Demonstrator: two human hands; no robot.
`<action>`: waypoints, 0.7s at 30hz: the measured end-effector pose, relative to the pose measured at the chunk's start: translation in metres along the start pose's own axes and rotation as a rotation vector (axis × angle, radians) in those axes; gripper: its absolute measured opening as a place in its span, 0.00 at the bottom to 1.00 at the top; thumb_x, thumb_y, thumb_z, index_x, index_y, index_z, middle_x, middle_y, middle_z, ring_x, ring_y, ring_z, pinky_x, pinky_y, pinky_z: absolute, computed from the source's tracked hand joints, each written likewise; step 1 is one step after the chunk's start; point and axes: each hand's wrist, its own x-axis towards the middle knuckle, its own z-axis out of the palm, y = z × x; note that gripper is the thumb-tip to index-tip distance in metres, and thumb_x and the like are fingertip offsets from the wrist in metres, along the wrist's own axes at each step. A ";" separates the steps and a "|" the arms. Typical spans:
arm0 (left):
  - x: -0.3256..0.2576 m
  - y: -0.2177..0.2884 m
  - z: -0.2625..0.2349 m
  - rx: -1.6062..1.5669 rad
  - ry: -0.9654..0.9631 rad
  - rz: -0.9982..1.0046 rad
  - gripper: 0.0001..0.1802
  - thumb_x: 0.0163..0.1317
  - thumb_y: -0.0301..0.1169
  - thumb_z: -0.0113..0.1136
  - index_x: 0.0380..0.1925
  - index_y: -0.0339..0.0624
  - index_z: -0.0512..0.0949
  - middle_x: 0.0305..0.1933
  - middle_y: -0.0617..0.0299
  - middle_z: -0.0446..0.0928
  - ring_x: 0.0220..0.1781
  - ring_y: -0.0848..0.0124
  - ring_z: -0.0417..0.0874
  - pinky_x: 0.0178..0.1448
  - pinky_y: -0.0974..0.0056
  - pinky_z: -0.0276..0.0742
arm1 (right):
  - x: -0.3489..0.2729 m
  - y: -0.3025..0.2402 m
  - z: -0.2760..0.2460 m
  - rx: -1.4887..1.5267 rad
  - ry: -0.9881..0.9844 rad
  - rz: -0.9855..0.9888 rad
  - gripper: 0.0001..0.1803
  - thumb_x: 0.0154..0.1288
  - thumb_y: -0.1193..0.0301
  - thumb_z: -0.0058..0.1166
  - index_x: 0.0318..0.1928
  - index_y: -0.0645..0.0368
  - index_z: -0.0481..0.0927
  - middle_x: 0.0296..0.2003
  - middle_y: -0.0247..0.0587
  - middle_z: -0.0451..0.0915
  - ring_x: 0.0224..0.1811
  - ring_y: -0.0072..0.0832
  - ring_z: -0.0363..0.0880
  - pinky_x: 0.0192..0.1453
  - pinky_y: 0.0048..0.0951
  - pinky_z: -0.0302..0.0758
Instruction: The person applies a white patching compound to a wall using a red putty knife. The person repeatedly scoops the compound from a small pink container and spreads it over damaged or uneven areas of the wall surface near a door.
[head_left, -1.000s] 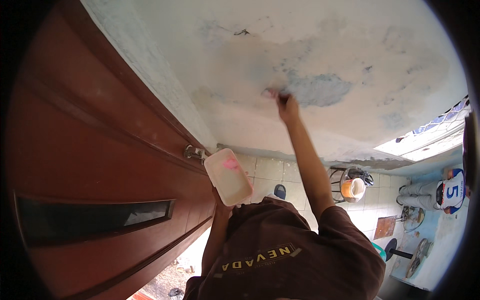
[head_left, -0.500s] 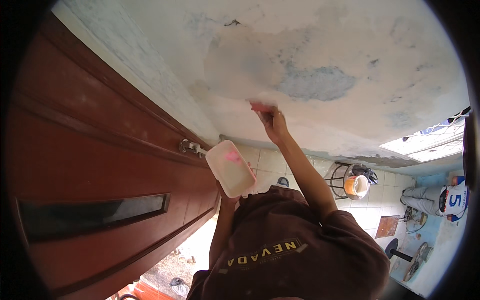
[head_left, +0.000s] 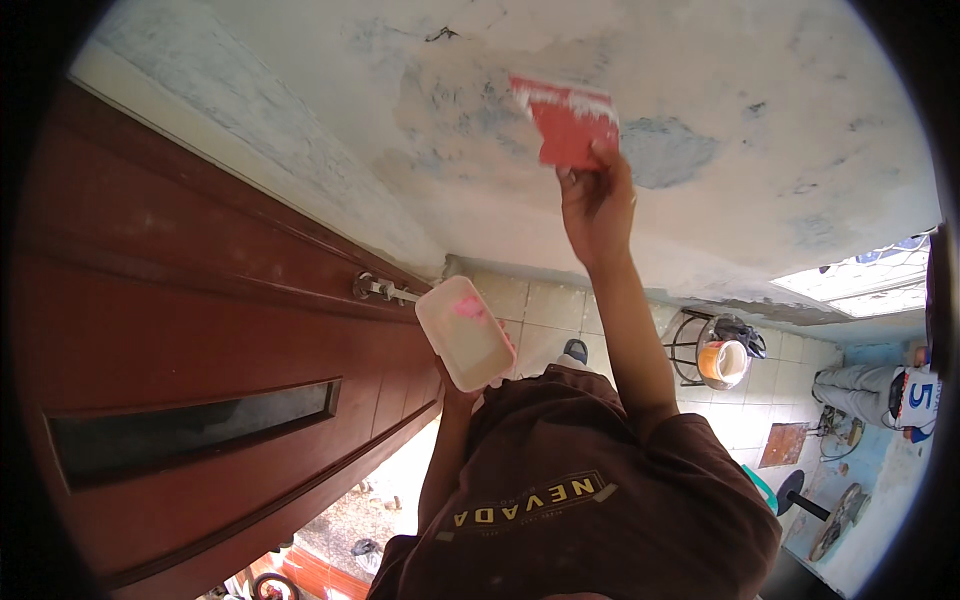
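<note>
My right hand (head_left: pixel 600 205) is raised in front of the wall (head_left: pixel 690 70), pinching a flat red putty spreader (head_left: pixel 572 135) by its lower end. White paste lies along the spreader's upper edge, which seems a little off the wall. Patches of pale filler and bluish-grey bare spots mottle the wall. Low on the left, my left hand (head_left: pixel 458 398) supports a pale pink plastic tub (head_left: pixel 437 338) from below, its fingers wrapped partly around the far side. Inside the tub are whitish paste and a bright pink smear.
A brown door (head_left: pixel 200 290) with a metal handle (head_left: pixel 378 287) stands close on my left, beside the tub. To the right, an orange-and-white bucket (head_left: pixel 722 362) and a dark bag (head_left: pixel 738 332) sit on a round stool (head_left: pixel 686 348). Another person (head_left: pixel 865 390) is at the far right.
My right hand has lifted the spreader up and slightly right, turning its flat face into view. Bluish-grey marks now show where the wall looked smooth. The tub has barely shifted.
</note>
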 end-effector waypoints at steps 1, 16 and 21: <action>-0.002 0.000 0.000 0.000 0.023 0.008 0.53 0.61 0.71 0.55 0.77 0.50 0.57 0.72 0.41 0.67 0.70 0.44 0.74 0.74 0.35 0.68 | -0.006 0.012 -0.036 -0.017 -0.039 0.025 0.09 0.74 0.74 0.45 0.44 0.62 0.79 0.46 0.44 0.83 0.52 0.32 0.82 0.62 0.36 0.80; 0.026 0.013 -0.006 -0.031 0.001 -0.118 0.48 0.65 0.67 0.54 0.77 0.51 0.59 0.71 0.42 0.68 0.68 0.44 0.75 0.73 0.37 0.69 | 0.077 -0.003 0.022 0.050 0.085 0.166 0.17 0.75 0.78 0.34 0.51 0.88 0.66 0.58 0.74 0.72 0.59 0.49 0.79 0.68 0.37 0.82; 0.041 0.017 0.009 -0.060 -0.022 -0.216 0.47 0.67 0.67 0.52 0.75 0.48 0.60 0.67 0.44 0.71 0.65 0.48 0.76 0.69 0.41 0.73 | 0.039 -0.052 0.127 -0.053 -0.103 -0.007 0.14 0.77 0.76 0.37 0.49 0.79 0.72 0.56 0.63 0.77 0.58 0.42 0.80 0.66 0.33 0.82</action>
